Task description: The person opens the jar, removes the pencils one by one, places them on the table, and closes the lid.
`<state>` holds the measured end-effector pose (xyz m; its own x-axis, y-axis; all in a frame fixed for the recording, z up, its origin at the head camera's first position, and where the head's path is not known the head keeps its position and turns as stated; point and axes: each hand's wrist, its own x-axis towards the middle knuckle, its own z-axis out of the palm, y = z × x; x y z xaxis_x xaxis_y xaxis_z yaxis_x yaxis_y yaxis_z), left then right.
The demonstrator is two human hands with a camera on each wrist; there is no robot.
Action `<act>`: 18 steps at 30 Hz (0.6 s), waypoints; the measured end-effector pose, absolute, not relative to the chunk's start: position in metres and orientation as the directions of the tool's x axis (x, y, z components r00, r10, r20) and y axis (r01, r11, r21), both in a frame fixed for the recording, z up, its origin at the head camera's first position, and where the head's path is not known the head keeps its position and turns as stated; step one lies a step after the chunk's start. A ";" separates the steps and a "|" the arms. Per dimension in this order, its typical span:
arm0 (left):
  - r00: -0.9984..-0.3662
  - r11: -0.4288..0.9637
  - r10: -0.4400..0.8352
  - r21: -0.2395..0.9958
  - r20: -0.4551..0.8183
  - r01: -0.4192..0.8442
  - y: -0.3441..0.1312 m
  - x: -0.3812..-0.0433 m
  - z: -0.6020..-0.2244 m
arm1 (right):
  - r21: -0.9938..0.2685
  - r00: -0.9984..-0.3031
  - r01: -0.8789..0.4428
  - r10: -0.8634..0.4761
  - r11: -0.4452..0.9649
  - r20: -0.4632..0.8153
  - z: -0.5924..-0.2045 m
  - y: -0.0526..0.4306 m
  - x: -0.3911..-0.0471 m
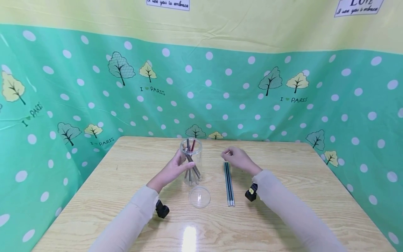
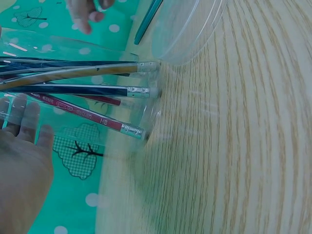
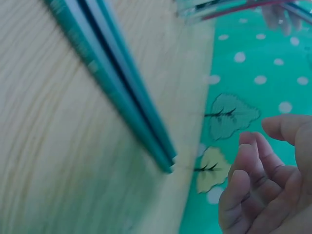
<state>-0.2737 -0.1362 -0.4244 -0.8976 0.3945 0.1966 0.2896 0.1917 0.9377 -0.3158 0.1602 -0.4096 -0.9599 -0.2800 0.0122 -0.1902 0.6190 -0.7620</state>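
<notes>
A clear cylindrical jar stands upright on the table. My left hand grips it from the left, thumb across the near side. Several pencils lean inside, among them a red pencil, a dark blue pencil and a tan pencil, eraser ends down. Just beyond the far ends of some green pencils, lying side by side, is my right hand. Its fingers bend loosely around an unfilled gap, thumb apart, in the right wrist view. A round clear lid lies in front of the jar.
The wood-grain table ends at the back against a green, dotted curtain printed with trees. Black wrist cameras sit under both sleeves. Light glares off the tabletop near its front.
</notes>
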 end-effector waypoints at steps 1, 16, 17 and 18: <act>-0.897 0.190 0.395 0.938 0.198 0.290 -0.136 -0.274 -0.424 | -0.764 -0.958 -0.201 -0.286 0.614 0.022 -0.406 0.157 -0.314; -0.890 0.173 0.405 0.938 0.209 0.299 -0.136 -0.273 -0.425 | -0.705 -0.913 -0.393 -0.346 0.591 0.218 -0.369 0.124 -0.290; -0.890 0.172 0.405 0.938 0.210 0.300 -0.136 -0.273 -0.425 | -0.697 -0.907 -0.408 -0.349 0.590 0.236 -0.367 0.123 -0.289; -0.890 0.174 0.404 0.937 0.212 0.302 -0.136 -0.273 -0.426 | -0.689 -0.902 -0.422 -0.351 0.589 0.253 -0.365 0.121 -0.288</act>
